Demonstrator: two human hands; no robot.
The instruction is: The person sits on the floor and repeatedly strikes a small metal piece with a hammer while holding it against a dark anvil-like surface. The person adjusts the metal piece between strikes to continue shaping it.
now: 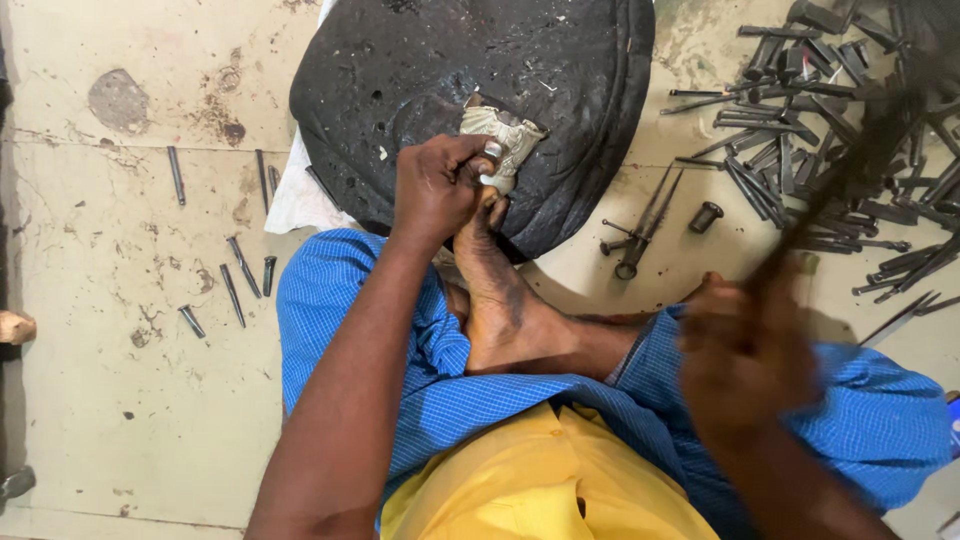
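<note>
Now we press the pale metal piece (pixel 503 135) onto the black round pad (pixel 560 90) with our left hand (pixel 435 185), fingers closed around it. Our right hand (pixel 745 350), blurred, grips a dark tool (pixel 850 170), well apart on the right side.

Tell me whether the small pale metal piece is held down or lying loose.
Held down: the left hand pins the metal piece on the black pad, toes beside it.

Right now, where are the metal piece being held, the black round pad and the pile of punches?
metal piece (pixel 507 135), head view, pale top face.
black round pad (pixel 420 60), head view, bare upper surface.
pile of punches (pixel 800 150), head view, middle of heap.
</note>
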